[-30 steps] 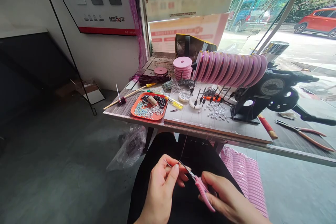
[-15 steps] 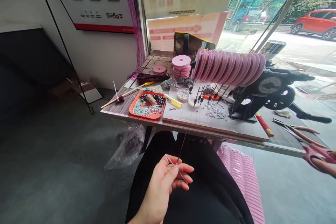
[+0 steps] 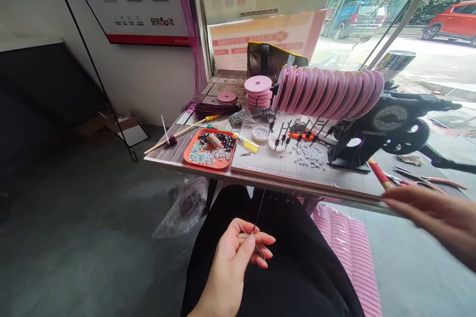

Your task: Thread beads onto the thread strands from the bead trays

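Over the dark-clad lap, my left hand (image 3: 238, 252) pinches a thin metal needle-like rod (image 3: 259, 249) between thumb and forefinger, together with a fine line (image 3: 260, 210) that runs up toward the table edge. My right hand (image 3: 431, 213) is blurred at the right, over the table's front right corner. Its fingers are stretched out, and nothing shows in them. Beyond it lie scissors with pink handles (image 3: 405, 181), partly hidden by the hand, and pliers (image 3: 446, 181). A red and yellow handle (image 3: 379, 173) is just left of its fingertips.
An orange tray (image 3: 210, 162) of beads sits at the table's front left. Pink spools (image 3: 327, 91) hang on a black winding machine (image 3: 394, 119). A small white dish (image 3: 261, 133) and loose silvery beads (image 3: 309, 154) lie on a white board (image 3: 275, 166). A pink cushion (image 3: 347, 242) is below.
My right hand has let go of the pink-handled scissors, which now lie on the table, and has moved left. My left hand has barely moved. The view has shifted slightly.
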A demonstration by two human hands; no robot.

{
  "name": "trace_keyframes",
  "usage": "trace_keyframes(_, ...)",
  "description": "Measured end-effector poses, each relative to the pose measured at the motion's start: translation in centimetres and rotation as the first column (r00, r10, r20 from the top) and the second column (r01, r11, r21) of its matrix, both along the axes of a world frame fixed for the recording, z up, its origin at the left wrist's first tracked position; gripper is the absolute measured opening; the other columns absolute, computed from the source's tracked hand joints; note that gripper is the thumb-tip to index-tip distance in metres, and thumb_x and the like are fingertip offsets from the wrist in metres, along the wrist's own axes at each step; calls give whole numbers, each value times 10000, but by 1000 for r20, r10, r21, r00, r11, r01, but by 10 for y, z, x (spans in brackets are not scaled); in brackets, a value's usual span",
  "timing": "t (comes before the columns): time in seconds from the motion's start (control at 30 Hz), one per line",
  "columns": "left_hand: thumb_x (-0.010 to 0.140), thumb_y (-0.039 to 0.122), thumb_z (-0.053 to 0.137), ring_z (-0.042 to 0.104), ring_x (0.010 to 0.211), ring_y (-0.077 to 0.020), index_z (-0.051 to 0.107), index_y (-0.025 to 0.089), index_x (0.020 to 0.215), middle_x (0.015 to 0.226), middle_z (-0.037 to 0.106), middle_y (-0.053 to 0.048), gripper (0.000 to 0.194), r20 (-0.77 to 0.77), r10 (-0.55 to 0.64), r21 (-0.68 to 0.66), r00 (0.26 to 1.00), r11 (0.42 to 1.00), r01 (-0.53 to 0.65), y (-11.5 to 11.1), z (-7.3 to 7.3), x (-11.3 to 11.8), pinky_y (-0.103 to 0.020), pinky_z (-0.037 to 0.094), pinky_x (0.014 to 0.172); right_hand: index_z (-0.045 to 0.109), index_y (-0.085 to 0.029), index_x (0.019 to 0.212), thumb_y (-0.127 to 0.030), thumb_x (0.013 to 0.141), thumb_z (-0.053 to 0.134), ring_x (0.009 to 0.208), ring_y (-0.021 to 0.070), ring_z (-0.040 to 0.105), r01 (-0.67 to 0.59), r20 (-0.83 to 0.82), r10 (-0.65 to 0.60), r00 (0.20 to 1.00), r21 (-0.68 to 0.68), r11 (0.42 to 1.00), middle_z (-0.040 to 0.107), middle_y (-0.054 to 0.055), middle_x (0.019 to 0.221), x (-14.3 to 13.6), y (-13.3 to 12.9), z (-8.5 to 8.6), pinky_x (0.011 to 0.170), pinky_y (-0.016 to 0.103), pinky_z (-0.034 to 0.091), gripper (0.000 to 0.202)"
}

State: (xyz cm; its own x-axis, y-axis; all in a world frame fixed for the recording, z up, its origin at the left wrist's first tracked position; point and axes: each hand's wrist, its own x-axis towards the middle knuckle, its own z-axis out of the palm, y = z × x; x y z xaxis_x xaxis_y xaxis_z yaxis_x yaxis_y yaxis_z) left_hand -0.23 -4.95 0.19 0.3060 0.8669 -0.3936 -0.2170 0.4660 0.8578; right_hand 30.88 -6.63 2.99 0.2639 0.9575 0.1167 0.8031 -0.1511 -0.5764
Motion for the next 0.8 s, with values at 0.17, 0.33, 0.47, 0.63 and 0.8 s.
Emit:
trace_keyframes(0.17,835,330,506,585,651,-139,490,171,816,800,695,-71,161,-86,-68,127,994,989,79,-1,-6,1,-259,463,598,629,-186,980,-494,803,541,733,183,595,-400,-683,278,676,-23,916,644,50,817,-146,15,-19,652,283,475,366)
trace_keyframes(0.33,854,360,444,543,546,-125,457,174,929,748,681,-59,202,-229,-237,185,944,942,281,6,-9,-5,-242,412,512,581,-139,702,-456,769,583,520,102,470,-320,-878,188,440,42,947,541,-12,596,-171,38,-31,498,211,377,324)
trace_keyframes(0.47,874,244,396,559,560,-150,450,198,883,687,674,-28,72,-714,-112,333,691,814,476,45,11,-9,-276,401,580,629,-143,722,-415,769,584,576,130,478,-170,-721,166,672,68,983,562,-4,610,-137,49,-35,561,238,371,280)
trace_keyframes(0.63,849,264,453,623,686,-243,574,214,780,684,676,-46,148,-916,357,384,183,647,659,109,45,14,-312,366,584,651,-145,757,-368,802,526,691,202,553,-204,-522,164,837,-19,979,643,42,714,-118,56,-49,642,291,392,260)
trace_keyframes(0.8,815,278,499,622,753,-284,636,208,724,728,690,-78,179,-896,420,403,146,630,663,131,46,52,-334,373,606,644,-151,765,-346,816,484,677,207,566,-217,-455,181,872,-27,976,646,41,708,-122,57,-50,630,295,398,257)
